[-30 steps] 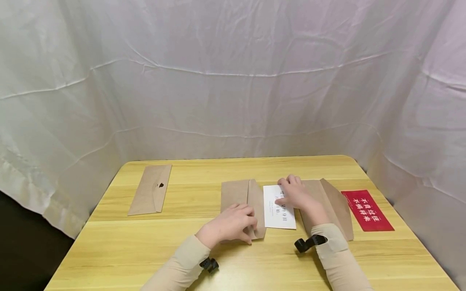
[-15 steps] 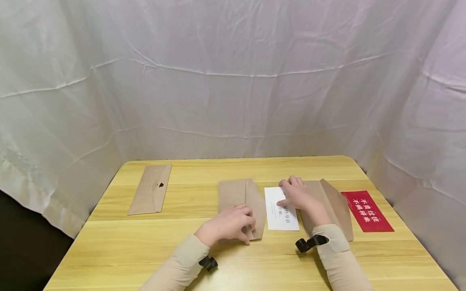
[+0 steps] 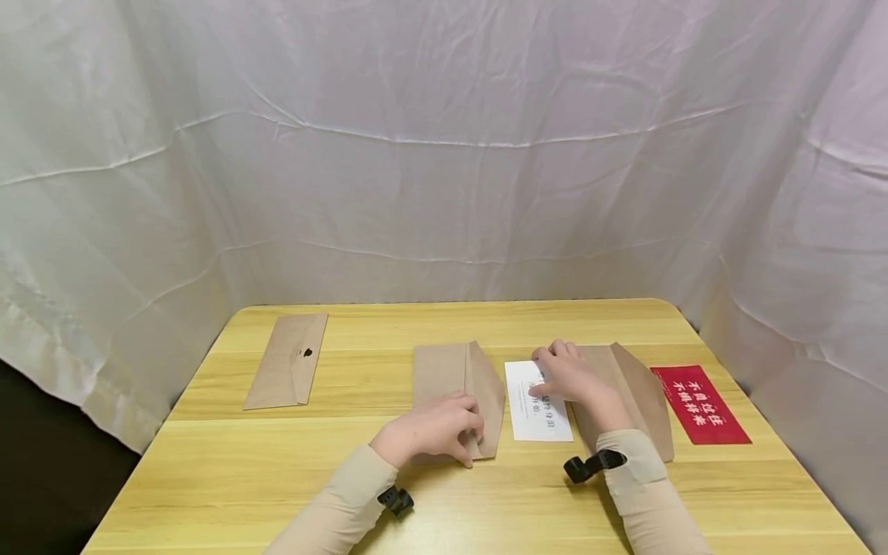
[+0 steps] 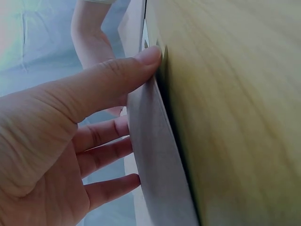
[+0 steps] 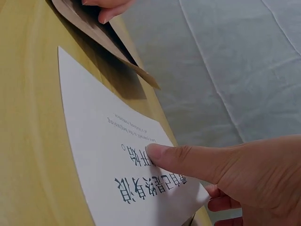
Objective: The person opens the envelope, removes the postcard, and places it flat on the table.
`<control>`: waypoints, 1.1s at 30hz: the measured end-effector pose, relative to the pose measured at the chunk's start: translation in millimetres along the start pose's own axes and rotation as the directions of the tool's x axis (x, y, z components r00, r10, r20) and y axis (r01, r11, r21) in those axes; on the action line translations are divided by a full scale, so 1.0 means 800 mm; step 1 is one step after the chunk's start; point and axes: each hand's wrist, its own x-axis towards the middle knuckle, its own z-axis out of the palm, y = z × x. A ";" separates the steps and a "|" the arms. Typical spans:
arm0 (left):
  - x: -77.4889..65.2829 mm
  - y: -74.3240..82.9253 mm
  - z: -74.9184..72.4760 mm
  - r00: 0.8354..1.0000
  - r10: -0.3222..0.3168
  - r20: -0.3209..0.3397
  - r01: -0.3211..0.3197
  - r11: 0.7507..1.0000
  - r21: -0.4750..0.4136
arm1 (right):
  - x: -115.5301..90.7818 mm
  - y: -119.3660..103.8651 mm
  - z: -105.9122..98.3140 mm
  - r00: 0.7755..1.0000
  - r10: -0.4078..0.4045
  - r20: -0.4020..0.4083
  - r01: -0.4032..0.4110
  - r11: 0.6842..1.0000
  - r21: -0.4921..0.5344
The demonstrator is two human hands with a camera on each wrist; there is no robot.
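In the head view, a brown paper envelope [image 3: 444, 370] lies at mid-table with its pointed flap spread to the right. My left hand [image 3: 433, 425] holds it near its front end; in the left wrist view the thumb [image 4: 149, 55] is at the envelope's edge while the fingertips touch its face. Right of it, a white card [image 3: 523, 422] printed with dark Chinese characters is pinched by my right hand [image 3: 570, 376]. The right wrist view has the thumb on top of the card [image 5: 103, 146], other fingers partly hidden beneath. The envelope's opening gapes dark there, apart from the card.
A second brown envelope [image 3: 641, 401], flap spread, lies partly under my right forearm. Beyond it is a red card [image 3: 701, 405] with white characters. A closed envelope [image 3: 284, 362] with a dark mark sits at far left. Pale curtains [image 3: 444, 193] surround the wooden table [image 3: 277, 478].
The middle envelope has slid slightly left with my left hand. The white card has shifted a little right and toward me, widening the gap between them.
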 end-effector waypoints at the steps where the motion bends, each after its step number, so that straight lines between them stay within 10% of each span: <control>1: 0.000 0.000 0.001 1.000 -0.002 0.003 0.002 1.000 -0.006 | 0.000 0.000 0.001 1.000 -0.006 0.004 0.006 1.000 -0.003; 23: 0.002 -0.011 0.006 0.999 0.013 0.036 -0.009 0.993 -0.122 | 0.000 0.001 0.005 1.000 0.005 0.027 -0.006 0.999 0.038; 33: -0.007 -0.023 -0.015 0.998 -0.013 -0.060 0.007 0.995 -0.104 | -0.004 -0.015 -0.008 0.994 -0.056 -0.092 0.060 0.998 0.037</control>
